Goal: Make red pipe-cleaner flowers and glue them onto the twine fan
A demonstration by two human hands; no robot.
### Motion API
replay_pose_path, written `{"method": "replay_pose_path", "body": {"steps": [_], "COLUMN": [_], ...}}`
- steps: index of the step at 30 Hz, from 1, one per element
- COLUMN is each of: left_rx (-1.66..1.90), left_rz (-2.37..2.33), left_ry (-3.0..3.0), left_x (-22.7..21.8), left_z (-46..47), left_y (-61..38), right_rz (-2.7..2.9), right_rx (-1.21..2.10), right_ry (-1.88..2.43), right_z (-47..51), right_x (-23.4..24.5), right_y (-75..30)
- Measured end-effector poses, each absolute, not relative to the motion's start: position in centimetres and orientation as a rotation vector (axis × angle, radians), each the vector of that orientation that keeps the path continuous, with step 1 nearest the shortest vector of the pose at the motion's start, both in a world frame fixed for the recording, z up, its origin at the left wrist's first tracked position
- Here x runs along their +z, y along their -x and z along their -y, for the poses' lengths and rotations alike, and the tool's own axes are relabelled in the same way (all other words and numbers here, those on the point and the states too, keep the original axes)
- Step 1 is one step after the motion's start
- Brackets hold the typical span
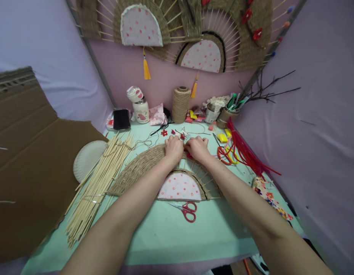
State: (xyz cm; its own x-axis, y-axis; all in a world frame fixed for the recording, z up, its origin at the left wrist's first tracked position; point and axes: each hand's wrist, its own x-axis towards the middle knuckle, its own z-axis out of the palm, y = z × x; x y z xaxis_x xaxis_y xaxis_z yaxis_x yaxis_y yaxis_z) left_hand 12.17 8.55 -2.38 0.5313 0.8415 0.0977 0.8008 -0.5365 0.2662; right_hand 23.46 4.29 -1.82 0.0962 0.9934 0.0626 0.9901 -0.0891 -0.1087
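A half-round woven jute fan piece (139,168) lies flat on the mint-green table (165,236), with a pink dotted fabric centre (179,188) and bare wooden spokes on its right half. My left hand (173,148) and my right hand (197,148) rest side by side on its far rim, fingers curled down and pressed together. Under the right fingers shows a small red bit (189,156); whether either hand grips it I cannot make out.
Red-handled scissors (186,209) lie near the fan's front edge. A bundle of bamboo skewers (99,183) and a paper plate (86,158) lie left, beside cardboard (30,160). Red pipe cleaners (245,154), orange scissors (224,154), a twine spool (181,104) and jars stand behind.
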Motion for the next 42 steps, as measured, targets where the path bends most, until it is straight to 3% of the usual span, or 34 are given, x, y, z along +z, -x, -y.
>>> {"method": "replay_pose_path", "body": {"steps": [27, 42], "left_rx": [0.321, 0.400], "left_rz": [-1.377, -1.470], "left_ry": [-2.583, -2.541], "left_x": [-2.4, -0.1], "left_z": [-8.4, -7.7], "left_y": [-12.2, -8.9], "right_rz": [2.011, 1.950], "right_rx": [0.025, -0.085], "right_ry": [2.224, 2.157], "right_z": [-4.5, -3.0], "right_x": [-2.5, -1.4], "right_y": [-23.5, -24.2]}}
